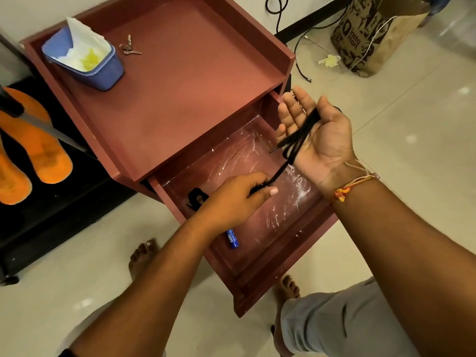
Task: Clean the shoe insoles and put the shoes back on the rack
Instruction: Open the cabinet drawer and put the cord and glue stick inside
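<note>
Now our right hand (318,136) lies palm up, fingers straight, a black shoelace (300,139) looped over it; our left hand (231,199) pinches its lower end above the open drawer (283,266). Well left, orange insoles (49,161) lie on what seems a dark rack (64,207) on the tiled floor (401,112).

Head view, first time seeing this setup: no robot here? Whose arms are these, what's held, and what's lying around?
No machine: one camera on a person's head looks down at their own bare arms. The left hand pinches a black shoelace that runs up to coils lying across the open right hand, fingers straight. Below is an open drawer holding a blue pen and another black bundle. On the cabinet top: a blue tub and keys. Orange insoles lie far left.
</note>
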Demonstrator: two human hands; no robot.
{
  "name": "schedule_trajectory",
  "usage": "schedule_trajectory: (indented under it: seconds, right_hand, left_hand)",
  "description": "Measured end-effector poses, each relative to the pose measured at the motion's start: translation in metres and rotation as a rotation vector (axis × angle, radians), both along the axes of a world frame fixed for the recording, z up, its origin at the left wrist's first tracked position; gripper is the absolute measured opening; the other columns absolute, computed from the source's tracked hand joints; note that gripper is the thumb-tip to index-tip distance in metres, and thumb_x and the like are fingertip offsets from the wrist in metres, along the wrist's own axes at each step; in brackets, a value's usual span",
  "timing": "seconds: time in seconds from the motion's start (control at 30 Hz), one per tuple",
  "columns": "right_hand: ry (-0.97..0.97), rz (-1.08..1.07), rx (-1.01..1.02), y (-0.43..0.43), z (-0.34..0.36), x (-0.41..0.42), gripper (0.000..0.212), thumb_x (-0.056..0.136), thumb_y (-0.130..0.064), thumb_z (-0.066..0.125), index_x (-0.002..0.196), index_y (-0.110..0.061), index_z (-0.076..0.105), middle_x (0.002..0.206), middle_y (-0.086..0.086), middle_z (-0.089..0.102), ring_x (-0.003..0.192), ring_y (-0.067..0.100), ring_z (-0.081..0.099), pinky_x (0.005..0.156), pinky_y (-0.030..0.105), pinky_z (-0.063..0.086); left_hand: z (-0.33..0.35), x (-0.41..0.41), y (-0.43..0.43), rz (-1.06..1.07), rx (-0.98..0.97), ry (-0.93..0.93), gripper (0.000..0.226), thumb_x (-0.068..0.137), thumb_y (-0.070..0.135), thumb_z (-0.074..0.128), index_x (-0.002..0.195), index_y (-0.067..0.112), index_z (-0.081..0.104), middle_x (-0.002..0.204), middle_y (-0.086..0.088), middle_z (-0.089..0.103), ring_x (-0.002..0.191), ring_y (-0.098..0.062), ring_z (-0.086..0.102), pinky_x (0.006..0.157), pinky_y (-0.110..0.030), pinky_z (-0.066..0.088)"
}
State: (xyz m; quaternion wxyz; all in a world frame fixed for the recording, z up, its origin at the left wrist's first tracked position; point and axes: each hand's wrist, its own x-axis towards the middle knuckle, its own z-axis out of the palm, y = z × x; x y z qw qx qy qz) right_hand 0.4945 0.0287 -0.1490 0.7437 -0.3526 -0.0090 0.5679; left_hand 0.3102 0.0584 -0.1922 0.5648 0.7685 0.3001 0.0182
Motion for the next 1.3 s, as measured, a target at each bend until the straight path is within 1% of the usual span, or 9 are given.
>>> schedule_trajectory:
  seconds: [0.2, 0.4, 0.6, 0.73, 0.83, 0.97, 1.07, 1.17, 1.3]
  right_hand:
    - [-0.582, -0.023, -0.265, 0.003, -0.004, -0.003, 0.036, 0.108, -0.033, 0.034, 0.123, -0.013, 0.060, 0.096, 0.003, 0.071, 0.083, 0.013, 0.067, 0.068, 0.026, 0.050]
    - [-1.220, 0.525, -0.508, -0.004, -0.014, -0.014, 0.028, 0.106, -0.034, 0.040, 0.110, -0.015, 0.061, 0.082, 0.001, 0.072, 0.060, 0.012, 0.067, 0.056, 0.030, 0.052]
    - [-0.604, 1.200, -0.380, -0.010, 0.005, -0.020, 0.106, 0.085, -0.083, 0.012, 0.090, 0.005, 0.072, 0.059, 0.013, 0.062, 0.028, 0.006, 0.033, 0.037, 0.018, 0.019]
    - [0.028, 0.967, -0.023, -0.008, 0.008, -0.009, 0.087, 0.096, -0.069, 0.023, 0.089, 0.002, 0.072, 0.051, 0.005, 0.061, 0.028, 0.002, 0.044, 0.034, 0.013, 0.023]
    - [0.203, 0.593, 0.163, -0.004, 0.002, -0.004, 0.068, 0.104, -0.056, 0.024, 0.104, -0.005, 0.070, 0.070, -0.001, 0.069, 0.044, 0.003, 0.056, 0.044, 0.015, 0.032]
    - [0.120, 0.122, 0.054, 0.000, -0.001, -0.002, 0.053, 0.105, -0.047, 0.030, 0.114, -0.008, 0.065, 0.092, 0.002, 0.072, 0.077, 0.012, 0.067, 0.061, 0.021, 0.046]
    - [-0.275, 0.038, -0.293, 0.002, -0.010, 0.001, 0.049, 0.107, -0.042, 0.031, 0.108, -0.009, 0.067, 0.084, 0.001, 0.073, 0.073, 0.012, 0.067, 0.060, 0.022, 0.048]
    - [-0.709, 0.202, -0.539, 0.001, -0.016, -0.002, 0.044, 0.107, -0.039, 0.037, 0.097, -0.009, 0.068, 0.079, 0.004, 0.074, 0.070, 0.014, 0.069, 0.062, 0.024, 0.052]
    - [-0.931, 0.645, -0.550, -0.006, -0.008, -0.020, 0.063, 0.103, -0.056, 0.031, 0.088, -0.007, 0.068, 0.067, 0.003, 0.071, 0.061, 0.014, 0.066, 0.057, 0.024, 0.052]
  left_hand:
    - [0.010, -0.001, 0.002, 0.051, 0.002, -0.105, 0.012, 0.099, 0.036, 0.062, 0.090, 0.028, 0.065, 0.064, 0.015, 0.053, 0.057, 0.000, 0.044, 0.059, -0.021, 0.039]
    - [0.022, -0.003, 0.012, 0.261, -0.044, -0.287, 0.010, 0.100, 0.021, 0.063, 0.093, 0.022, 0.070, 0.065, 0.007, 0.053, 0.060, -0.013, 0.045, 0.057, -0.027, 0.039]
    - [0.014, -0.004, 0.018, 0.454, 0.026, -0.293, 0.012, 0.101, 0.026, 0.060, 0.090, 0.023, 0.065, 0.070, 0.009, 0.056, 0.063, -0.008, 0.048, 0.060, -0.028, 0.043]
    - [0.006, -0.001, 0.013, 0.423, -0.007, -0.250, 0.019, 0.104, 0.029, 0.054, 0.086, 0.029, 0.062, 0.067, 0.009, 0.052, 0.061, -0.009, 0.045, 0.059, -0.035, 0.038]
    - [0.002, 0.002, 0.010, 0.292, -0.009, -0.132, 0.021, 0.105, 0.029, 0.051, 0.092, 0.038, 0.065, 0.067, 0.006, 0.048, 0.060, -0.011, 0.043, 0.058, -0.031, 0.037]
    - [0.004, 0.001, 0.003, 0.025, 0.031, 0.032, 0.020, 0.102, 0.037, 0.055, 0.108, 0.027, 0.071, 0.085, -0.008, 0.067, 0.079, -0.032, 0.064, 0.074, -0.044, 0.056]
    - [0.009, 0.001, -0.001, -0.033, 0.167, -0.035, 0.028, 0.100, 0.039, 0.059, 0.103, 0.015, 0.073, 0.074, 0.001, 0.064, 0.065, -0.012, 0.057, 0.062, -0.025, 0.047]
    - [0.018, 0.002, 0.000, 0.030, 0.247, -0.140, 0.022, 0.098, 0.035, 0.061, 0.100, 0.018, 0.075, 0.069, 0.012, 0.057, 0.064, -0.002, 0.051, 0.059, -0.015, 0.036]
    - [0.026, 0.000, 0.004, 0.224, 0.192, -0.287, 0.009, 0.095, 0.026, 0.067, 0.095, 0.021, 0.075, 0.076, 0.022, 0.065, 0.074, 0.006, 0.060, 0.068, -0.010, 0.042]
